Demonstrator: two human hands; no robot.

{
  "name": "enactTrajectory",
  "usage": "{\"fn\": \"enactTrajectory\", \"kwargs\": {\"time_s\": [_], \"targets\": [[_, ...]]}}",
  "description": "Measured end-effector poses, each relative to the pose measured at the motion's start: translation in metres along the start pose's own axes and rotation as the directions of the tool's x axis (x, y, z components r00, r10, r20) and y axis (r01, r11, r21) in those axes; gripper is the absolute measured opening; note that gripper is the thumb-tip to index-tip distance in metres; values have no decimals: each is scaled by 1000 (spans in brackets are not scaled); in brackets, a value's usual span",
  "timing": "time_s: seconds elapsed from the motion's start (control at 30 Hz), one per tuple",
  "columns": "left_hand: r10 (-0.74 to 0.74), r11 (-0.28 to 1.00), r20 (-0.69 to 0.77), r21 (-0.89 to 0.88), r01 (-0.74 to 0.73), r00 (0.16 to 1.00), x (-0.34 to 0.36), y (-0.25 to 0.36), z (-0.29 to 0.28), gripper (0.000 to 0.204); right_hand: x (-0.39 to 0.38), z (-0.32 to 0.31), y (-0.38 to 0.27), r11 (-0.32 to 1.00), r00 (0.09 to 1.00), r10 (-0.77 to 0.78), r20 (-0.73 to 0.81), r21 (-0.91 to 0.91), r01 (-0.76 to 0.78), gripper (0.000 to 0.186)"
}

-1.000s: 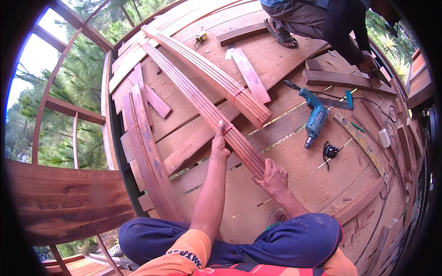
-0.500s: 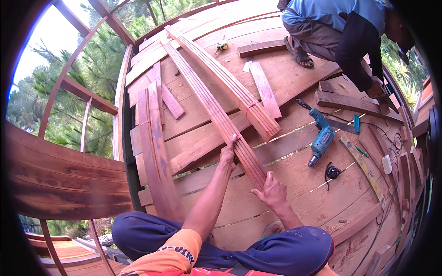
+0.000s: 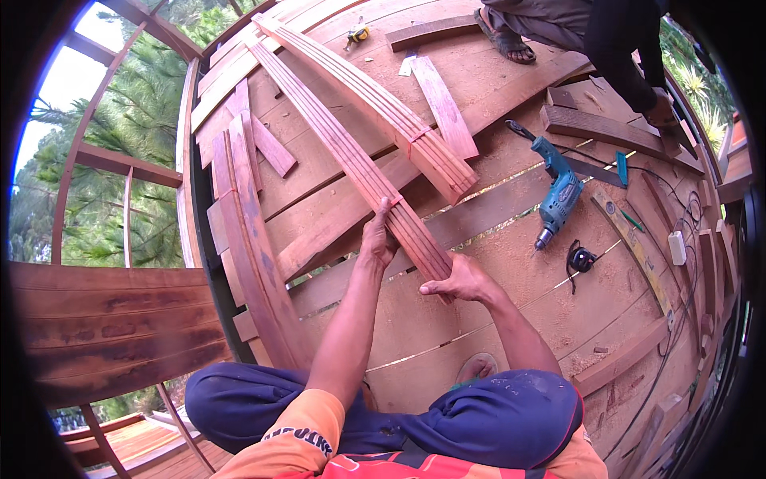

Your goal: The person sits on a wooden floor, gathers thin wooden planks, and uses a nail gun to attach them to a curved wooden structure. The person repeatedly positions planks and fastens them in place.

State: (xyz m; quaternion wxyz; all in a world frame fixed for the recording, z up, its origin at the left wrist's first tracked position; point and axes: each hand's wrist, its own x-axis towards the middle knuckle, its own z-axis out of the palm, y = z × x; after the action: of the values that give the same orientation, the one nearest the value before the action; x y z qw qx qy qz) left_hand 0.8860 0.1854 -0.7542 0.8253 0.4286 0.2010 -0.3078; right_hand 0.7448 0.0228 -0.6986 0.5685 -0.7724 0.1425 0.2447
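Note:
A long bundle of thin reddish wood strips (image 3: 331,148) runs from the far left toward me, with a red tie close to my left hand. My left hand (image 3: 378,236) grips the bundle's left side, thumb on top and fingers partly hidden beneath. At the near end my right hand (image 3: 463,279) is wrapped around the strips, its thumb across the top and its fingers hidden. To the right lies a second bundle of wood strips (image 3: 375,96), bound with red string near its closer end.
A teal power drill (image 3: 561,195), a black coiled tool (image 3: 580,258) and a spirit level (image 3: 634,251) lie to the right. Loose boards (image 3: 254,247) lie at left. A co-worker's sandalled foot (image 3: 511,44) is at the far right. Gaps run between the floor planks; cables trail along the right.
My right hand has gone from resting against the bundle's near end to wrapping around it. My left hand keeps its hold. The view has shifted, cutting off the co-worker's upper body.

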Motion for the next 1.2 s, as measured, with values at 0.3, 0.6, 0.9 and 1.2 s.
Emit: {"fn": "enactTrajectory", "kwargs": {"time_s": [0.3,0.6,0.9,1.2], "targets": [[24,990,-180,142,2,983,5,3,24,44,-4,2,-7,993,999,39,-3,-109,-39,72],[105,976,-287,213,-44,952,0,1,28,40,-46,-43,-104,652,569,-691,-446,-725,223,132],[76,988,-187,145,-49,979,7,-3,18,37,29,38,-27,803,907,-343,-245,-577,148,118],[-81,987,119,-125,96,990,13,6,-8,56,22,26,-17,971,980,-121,-161,-224,83,117]]}}
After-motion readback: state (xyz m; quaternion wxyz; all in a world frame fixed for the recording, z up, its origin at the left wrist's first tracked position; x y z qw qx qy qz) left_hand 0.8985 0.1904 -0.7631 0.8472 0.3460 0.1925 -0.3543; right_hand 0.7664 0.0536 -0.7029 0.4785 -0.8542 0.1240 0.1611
